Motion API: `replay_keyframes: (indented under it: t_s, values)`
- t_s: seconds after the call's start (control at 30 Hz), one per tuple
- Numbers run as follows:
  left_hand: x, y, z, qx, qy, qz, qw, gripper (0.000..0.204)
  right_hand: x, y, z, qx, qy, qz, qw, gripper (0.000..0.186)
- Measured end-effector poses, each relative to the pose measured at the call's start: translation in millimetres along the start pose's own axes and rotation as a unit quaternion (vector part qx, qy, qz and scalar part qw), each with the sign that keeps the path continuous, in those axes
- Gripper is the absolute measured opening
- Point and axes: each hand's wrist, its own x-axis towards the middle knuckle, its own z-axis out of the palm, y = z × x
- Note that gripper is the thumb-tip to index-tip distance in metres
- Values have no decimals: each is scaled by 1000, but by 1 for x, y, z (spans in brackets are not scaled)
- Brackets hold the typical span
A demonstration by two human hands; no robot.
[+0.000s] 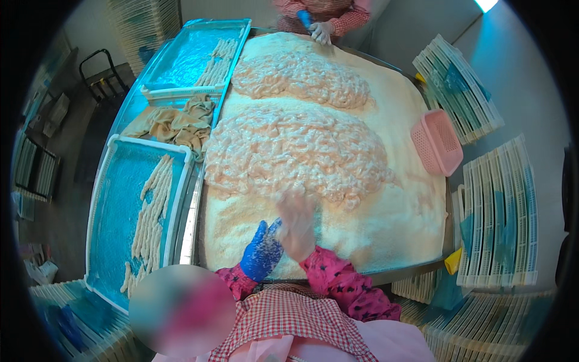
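My left hand [261, 251] wears a blue glove dusted with crumbs. It is raised over the crumb bed near the front edge, fingers stretched out and slightly apart, with nothing visible in it. Beside it, my right hand [296, 224] in a pale glove is smeared by motion, so its fingers do not show clearly. That hand is at the near edge of a big heap of raw, pale pink meat strips [295, 151]. Pale breadcrumbs [368, 232] lie under and around the heap. A second heap of meat strips [295, 78] lies farther back.
At left, a blue-lined white tray [111, 211] holds rows of breaded strips [151, 211]. Behind it are crumpled tan cloths [175, 123] and another blue-lined tray [172, 66]. A pink basket [437, 142] sits at right, near stacked white trays [500, 211]. Across the table, a co-worker's gloved hands [319, 30] show.
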Motion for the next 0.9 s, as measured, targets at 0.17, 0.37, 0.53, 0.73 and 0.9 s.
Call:
replay_keyframes:
  t_s: [0.17, 0.37, 0.53, 0.73, 0.9]
  values:
    - [37, 10, -35, -85, 73, 196, 974, 57, 22, -31, 3, 348, -4, -53, 936, 59]
    - [4, 40, -42, -73, 132, 167, 974, 48, 101, 66, 21, -12, 12, -40, 999, 34]
    - [-72, 138, -113, -107, 222, 445, 861, 51, 124, 77, 14, -40, -88, -94, 991, 18]
    - [-272, 212, -241, 158, 549, 434, 697, 58, 129, 80, 19, -58, -93, -157, 981, 21]
    - [-296, 209, -250, 270, 552, 223, 757, 64, 139, 83, 25, -61, -102, -143, 983, 21]
